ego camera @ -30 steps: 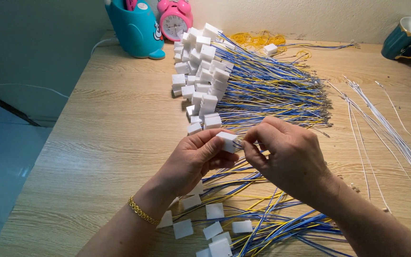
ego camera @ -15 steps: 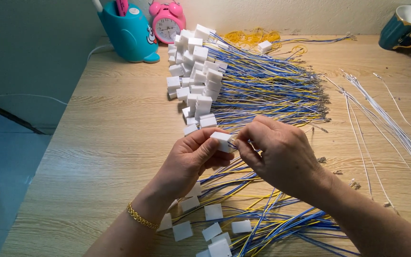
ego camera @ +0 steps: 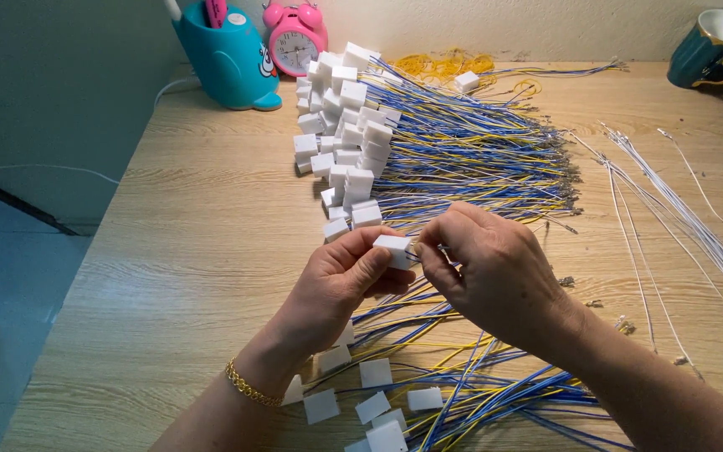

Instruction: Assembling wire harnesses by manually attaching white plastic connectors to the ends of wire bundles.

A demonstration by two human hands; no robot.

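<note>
Left hand: the left hand [ego camera: 340, 280] was raised above the tabletop [ego camera: 186, 251], its fingers [ego camera: 371, 264] closed on a small white connector block [ego camera: 395, 250]; a gold bracelet [ego camera: 248, 387] was worn at the wrist
Right hand: the right hand [ego camera: 491, 272] was held just beside the block, fingertips pinched narrow at the block's right face; what was gripped between them could not be told
Connector block: held in the air between both hands, near the middle of the view, above loose wires
Far pile: a large bundle of blue and yellow wires with white connector blocks [ego camera: 428, 151] was laid on the tabletop behind the hands, blocks stacked at its left end
Near pile: a second bundle of like wires and blocks [ego camera: 428, 393] was spread beneath the hands and forearms
White wires: a loose group of white wires [ego camera: 679, 218] was laid at the right, apart from the bundles
Back edge: a teal pen holder [ego camera: 232, 59] and a pink alarm clock [ego camera: 294, 42] were placed side by side; a dark green cup [ego camera: 709, 50] was set at the far right
</note>
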